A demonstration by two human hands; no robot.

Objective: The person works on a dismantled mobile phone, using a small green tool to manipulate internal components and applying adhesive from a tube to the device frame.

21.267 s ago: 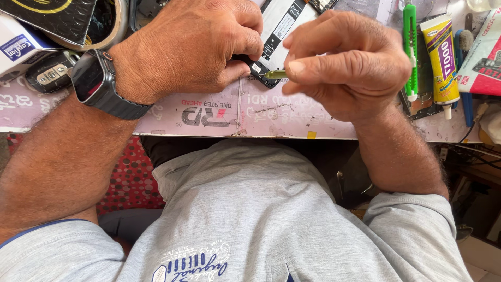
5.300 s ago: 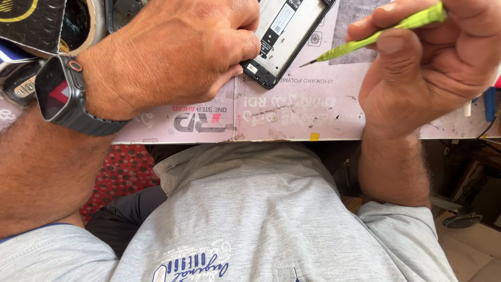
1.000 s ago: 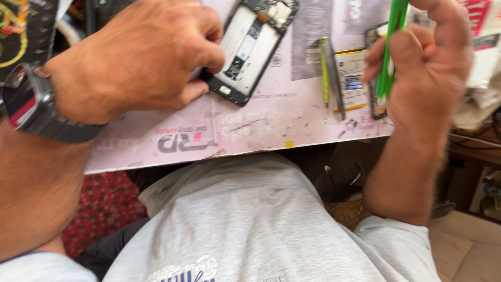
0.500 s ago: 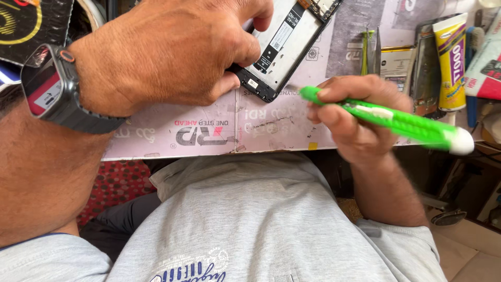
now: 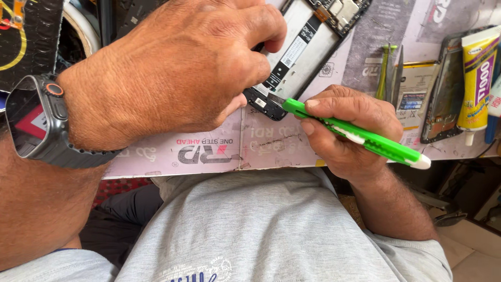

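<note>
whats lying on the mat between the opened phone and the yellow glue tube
In the head view, between the opened phone and the yellow glue tube lie green tweezers, a flat battery and a dark phone panel.

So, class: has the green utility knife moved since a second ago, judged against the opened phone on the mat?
Yes. The green utility knife, then upright off to the right, now lies low in the right hand, its tip at the opened phone's bottom edge.

cutter [image 5: 365, 138]: green, white | tube [image 5: 476, 78]: yellow, purple | shirt [image 5: 271, 230]: grey
</note>
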